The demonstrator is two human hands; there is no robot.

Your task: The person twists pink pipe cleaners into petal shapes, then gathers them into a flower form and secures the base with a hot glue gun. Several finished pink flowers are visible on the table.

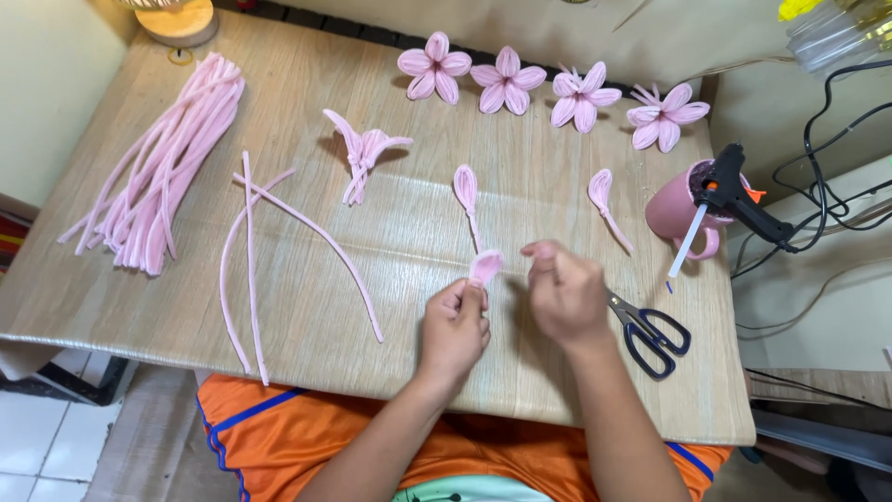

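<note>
Surface (418,223): light wood grain, beige. Pipe cleaner bundle (163,167) at its left edge: pale pink. Loose stems (251,251) beside it: same pale pink. Four flowers (506,81) along the far edge: pink petals, darker pink centres. Petal loop (485,266) near the front edge: pink. Mug (678,209) at the right edge: dusty pink. Glue gun (739,200) in it: black, orange trigger. Scissors (650,335): dark navy handles, grey blades. Shirt (269,428) below the front edge: orange, blue stripe.

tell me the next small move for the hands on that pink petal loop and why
Probably twist the loop's base shut. The left hand pinches a half-formed petal loop, the right hand sits beside it, and two finished petals on the table have tight twisted stems.
</note>
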